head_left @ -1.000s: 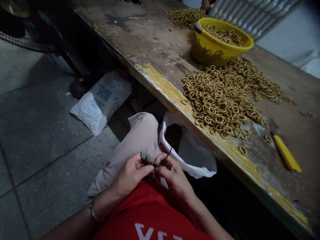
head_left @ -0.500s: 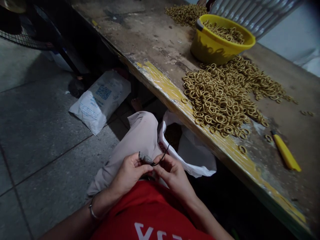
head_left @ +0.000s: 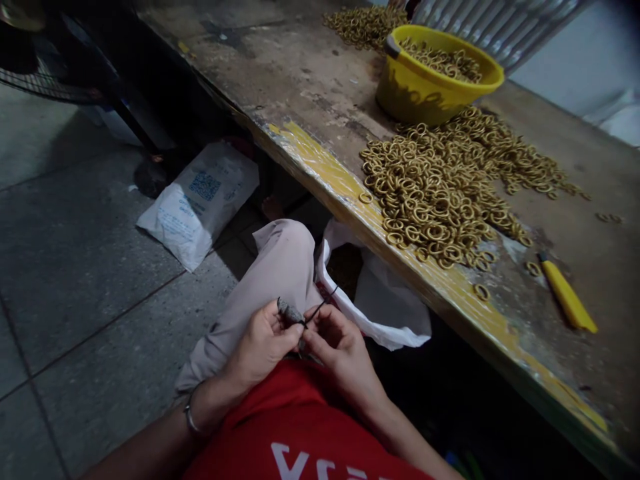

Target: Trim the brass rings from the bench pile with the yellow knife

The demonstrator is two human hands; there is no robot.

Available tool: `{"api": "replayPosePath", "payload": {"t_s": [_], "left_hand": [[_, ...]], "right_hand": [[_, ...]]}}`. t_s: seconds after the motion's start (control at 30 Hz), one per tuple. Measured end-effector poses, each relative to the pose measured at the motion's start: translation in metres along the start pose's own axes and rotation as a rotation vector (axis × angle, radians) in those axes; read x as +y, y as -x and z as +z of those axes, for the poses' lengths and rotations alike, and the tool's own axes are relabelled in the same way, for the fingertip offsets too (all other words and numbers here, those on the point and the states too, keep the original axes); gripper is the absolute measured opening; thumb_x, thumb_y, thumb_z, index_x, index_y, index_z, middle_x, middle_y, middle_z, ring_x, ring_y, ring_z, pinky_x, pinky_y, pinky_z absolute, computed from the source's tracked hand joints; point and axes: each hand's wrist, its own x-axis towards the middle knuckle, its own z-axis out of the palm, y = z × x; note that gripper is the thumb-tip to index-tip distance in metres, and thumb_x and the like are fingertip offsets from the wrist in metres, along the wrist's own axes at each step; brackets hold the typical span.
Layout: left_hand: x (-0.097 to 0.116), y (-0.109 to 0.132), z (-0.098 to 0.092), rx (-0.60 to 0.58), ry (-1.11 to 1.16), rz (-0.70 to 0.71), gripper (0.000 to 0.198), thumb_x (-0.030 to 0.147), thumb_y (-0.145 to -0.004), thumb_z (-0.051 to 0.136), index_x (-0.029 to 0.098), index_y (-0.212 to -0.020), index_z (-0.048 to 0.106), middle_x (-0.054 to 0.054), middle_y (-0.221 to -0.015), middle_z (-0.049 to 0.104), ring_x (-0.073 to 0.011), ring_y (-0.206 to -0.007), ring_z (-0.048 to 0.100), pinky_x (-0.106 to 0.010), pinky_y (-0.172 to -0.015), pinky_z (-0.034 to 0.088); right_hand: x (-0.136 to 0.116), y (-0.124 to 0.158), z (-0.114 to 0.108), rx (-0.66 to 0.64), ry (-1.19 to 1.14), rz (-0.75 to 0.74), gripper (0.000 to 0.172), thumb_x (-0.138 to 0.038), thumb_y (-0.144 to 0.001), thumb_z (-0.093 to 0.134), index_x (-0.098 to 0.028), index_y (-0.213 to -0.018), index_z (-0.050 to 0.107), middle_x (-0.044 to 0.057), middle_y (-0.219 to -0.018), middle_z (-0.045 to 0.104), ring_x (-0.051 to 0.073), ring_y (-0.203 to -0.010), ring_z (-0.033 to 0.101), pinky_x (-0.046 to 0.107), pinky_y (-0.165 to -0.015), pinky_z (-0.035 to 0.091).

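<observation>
Over my lap, my left hand (head_left: 265,340) pinches a small grey, rough-looking piece (head_left: 290,313) between thumb and fingers. A thin black cord (head_left: 320,308) runs from the end of that piece up to the right. Close beside it, my right hand (head_left: 340,337) is closed on the cord with thumb and fingertips. The fingertips of both hands nearly meet where cord and grey piece join; the join itself is too small to make out.
On the worn table (head_left: 300,80) lie a heap of brass-coloured rings (head_left: 440,193), a yellow basin (head_left: 420,97) of rings and a yellow cutter (head_left: 567,293). An open white bag (head_left: 390,333) hangs below its edge. A printed white sack (head_left: 200,200) rests on the floor.
The cord between my hands has straightened and sits a little lower. My right fingers have shifted slightly at the join. The view has moved slightly.
</observation>
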Motion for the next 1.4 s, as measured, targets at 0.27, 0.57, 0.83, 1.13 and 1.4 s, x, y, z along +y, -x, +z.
{"api": "replayPosePath", "payload": {"t_s": [0.27,0.57,0.83,1.13,1.4], "left_hand": [[-0.001,0.002,0.002,-0.082,0.025,0.045,0.012,0.024,-0.078,0.063,0.015,-0.082,0.056,0.003,-0.062,0.059,-0.0078,-0.052,0.052,-0.020,-0.054,0.045],[0.007,0.011,-0.007,-0.021,-0.421,0.202,0.005,0.019,-0.077,0.064,0.015,-0.077,0.062,-0.003,-0.074,0.066,-0.0155,-0.069,0.060,-0.025,-0.065,0.050],[0.005,0.006,0.000,-0.089,-0.190,0.074,0.011,0.023,-0.078,0.064,0.016,-0.075,0.057,0.001,-0.061,0.060,-0.0124,-0.055,0.057,-0.023,-0.056,0.047],[-0.001,-0.005,0.006,-0.120,0.081,-0.041,0.020,0.031,-0.075,0.073,0.015,-0.077,0.061,0.001,-0.062,0.063,-0.0111,-0.056,0.059,-0.023,-0.058,0.050],[0.007,-0.010,0.004,-0.095,-0.085,0.010,0.014,0.027,-0.079,0.069,0.016,-0.075,0.063,-0.001,-0.065,0.065,-0.0128,-0.061,0.060,-0.024,-0.061,0.050]], "right_hand": [[0.003,0.002,0.006,0.188,-0.131,-0.025,0.024,-0.030,-0.075,0.074,-0.021,-0.091,0.059,-0.004,-0.075,0.056,0.010,-0.061,0.054,0.023,-0.060,0.048],[-0.011,-0.001,-0.006,-0.004,0.462,-0.038,0.004,-0.018,-0.075,0.058,-0.018,-0.076,0.062,-0.002,-0.065,0.057,0.011,-0.058,0.048,0.022,-0.055,0.041],[-0.003,0.003,0.002,0.224,0.203,-0.056,0.012,-0.027,-0.078,0.060,-0.020,-0.071,0.054,-0.003,-0.061,0.056,0.011,-0.053,0.051,0.023,-0.052,0.043],[0.000,0.004,-0.007,0.141,-0.007,0.040,0.024,-0.041,-0.080,0.068,-0.020,-0.078,0.057,-0.001,-0.066,0.063,0.013,-0.057,0.059,0.025,-0.057,0.048],[-0.018,0.022,-0.019,0.214,0.745,-0.473,0.012,-0.018,-0.087,0.060,-0.021,-0.075,0.060,0.000,-0.065,0.058,0.013,-0.059,0.053,0.026,-0.057,0.044]]}}
